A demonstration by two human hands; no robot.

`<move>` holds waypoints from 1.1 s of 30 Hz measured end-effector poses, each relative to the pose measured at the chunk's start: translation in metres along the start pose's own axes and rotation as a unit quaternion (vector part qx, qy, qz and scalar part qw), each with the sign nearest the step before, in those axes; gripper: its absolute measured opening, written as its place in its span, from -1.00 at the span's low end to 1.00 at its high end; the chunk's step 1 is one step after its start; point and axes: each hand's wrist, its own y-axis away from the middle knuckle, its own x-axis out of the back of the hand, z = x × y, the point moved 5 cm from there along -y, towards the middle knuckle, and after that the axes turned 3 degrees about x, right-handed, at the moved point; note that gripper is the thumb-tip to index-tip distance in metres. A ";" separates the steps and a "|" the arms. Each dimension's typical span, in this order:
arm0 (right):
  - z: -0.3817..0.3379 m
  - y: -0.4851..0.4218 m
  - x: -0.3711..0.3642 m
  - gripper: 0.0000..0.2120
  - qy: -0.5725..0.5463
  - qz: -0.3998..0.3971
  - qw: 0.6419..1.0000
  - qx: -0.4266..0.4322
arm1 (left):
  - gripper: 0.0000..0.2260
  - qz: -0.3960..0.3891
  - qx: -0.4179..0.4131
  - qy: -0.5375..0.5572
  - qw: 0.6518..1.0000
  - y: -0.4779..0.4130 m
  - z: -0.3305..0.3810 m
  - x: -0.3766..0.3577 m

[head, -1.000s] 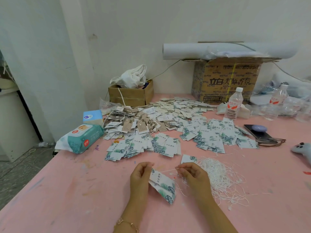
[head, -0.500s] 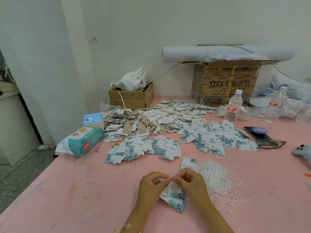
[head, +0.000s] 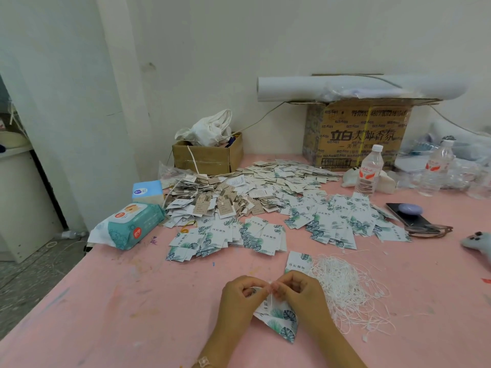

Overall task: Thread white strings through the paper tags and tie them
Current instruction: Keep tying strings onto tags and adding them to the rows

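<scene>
Head view: left hand [head: 240,294] and right hand [head: 301,292], fingertips together, pinching string [head: 271,301] above tags [head: 279,318].

We see white tags [head: 279,317] printed with green leaves, white strings [head: 348,288], a pink table [head: 132,301], brown boxes [head: 207,158].

White wall [head: 292,35], pink table [head: 132,301], grey floor [head: 24,272].

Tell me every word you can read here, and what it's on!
"立白" in big black characters: large cardboard box.
Number row along that box's top: too blurred to read.
Leaf-print tags: four characters, too blurred to be sure.
Wipes pack and water bottle labels: too small to read.
</scene>
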 end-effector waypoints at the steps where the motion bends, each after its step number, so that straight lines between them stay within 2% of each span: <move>1: 0.001 0.000 0.000 -0.88 0.003 -0.002 1.000 0.000 | -0.94 0.000 -0.004 -0.004 1.000 0.000 0.000 0.000; 14: 0.000 0.000 -0.002 -0.83 -0.053 -0.027 0.998 0.001 | -0.89 -0.003 -0.040 -0.009 0.999 -0.003 0.001 0.000; 29: 0.001 -0.002 -0.003 -0.80 -0.067 -0.038 0.997 0.008 | -0.81 -0.007 -0.045 -0.017 0.999 -0.003 0.001 -0.001; 33: 0.001 -0.001 -0.004 -0.85 -0.061 -0.039 0.997 0.012 | -0.83 -0.010 -0.046 -0.019 0.999 -0.003 0.001 -0.001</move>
